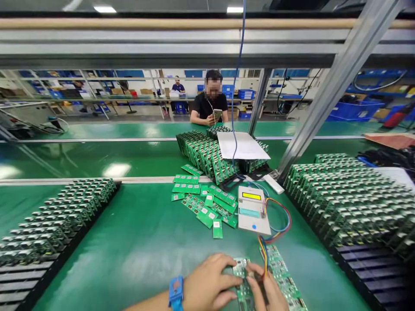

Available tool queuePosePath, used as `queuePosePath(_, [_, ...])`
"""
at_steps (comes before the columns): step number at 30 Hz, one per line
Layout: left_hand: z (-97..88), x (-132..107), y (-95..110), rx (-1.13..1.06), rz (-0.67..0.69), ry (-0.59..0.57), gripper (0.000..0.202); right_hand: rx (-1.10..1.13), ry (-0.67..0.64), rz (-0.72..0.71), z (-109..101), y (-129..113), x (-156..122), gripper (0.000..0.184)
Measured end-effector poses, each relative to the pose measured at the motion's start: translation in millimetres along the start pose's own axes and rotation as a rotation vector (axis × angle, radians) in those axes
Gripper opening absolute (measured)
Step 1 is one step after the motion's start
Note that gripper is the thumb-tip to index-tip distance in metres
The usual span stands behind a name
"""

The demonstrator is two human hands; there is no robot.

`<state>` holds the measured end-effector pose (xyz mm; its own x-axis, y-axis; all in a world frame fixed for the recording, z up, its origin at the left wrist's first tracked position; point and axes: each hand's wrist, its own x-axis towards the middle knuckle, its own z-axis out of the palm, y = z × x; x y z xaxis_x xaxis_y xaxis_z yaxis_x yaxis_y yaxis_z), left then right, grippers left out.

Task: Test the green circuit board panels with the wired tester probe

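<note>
My left hand point(212, 280), with a blue strap at its wrist, grips the left edge of a green circuit board point(240, 264) with thumb and fingers. My right hand point(269, 290) is closed over the same board, pinching the end of a bundle of coloured wires point(265, 255); the tip is mostly hidden by the fingers. Those wires loop back to a white tester box point(253, 224) with a lit yellow display point(251, 196). A second green board strip point(282, 274) lies flat just right of my right hand.
Loose green boards point(207, 211) are scattered beyond my hands. Black racks of upright boards stand left point(65, 216) and right point(343, 203). Another board stack point(204, 153) sits behind, under white paper point(243, 146). A slanted metal post point(324, 103) rises at right. A person point(210, 103) sits opposite holding a phone.
</note>
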<state>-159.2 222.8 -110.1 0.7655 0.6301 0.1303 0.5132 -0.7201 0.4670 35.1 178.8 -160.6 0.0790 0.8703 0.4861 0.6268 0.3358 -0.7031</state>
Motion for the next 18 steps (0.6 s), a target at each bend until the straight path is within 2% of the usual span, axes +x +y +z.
queuePosePath(2, [-3.8,0,1,-0.027,-0.002,-0.014,0.034,0.002,-0.076,-0.038,-7,-6,5,0.020])
queuePosePath(7, [-6.5,5,-1,-0.051,0.020,-0.052,0.031,0.049,-0.135,0.040,-13,-17,11,0.019])
queuePosePath(18, [-3.2,4,-5,-0.028,0.044,-0.045,0.030,0.092,-0.168,0.070,-14,-20,11,0.021])
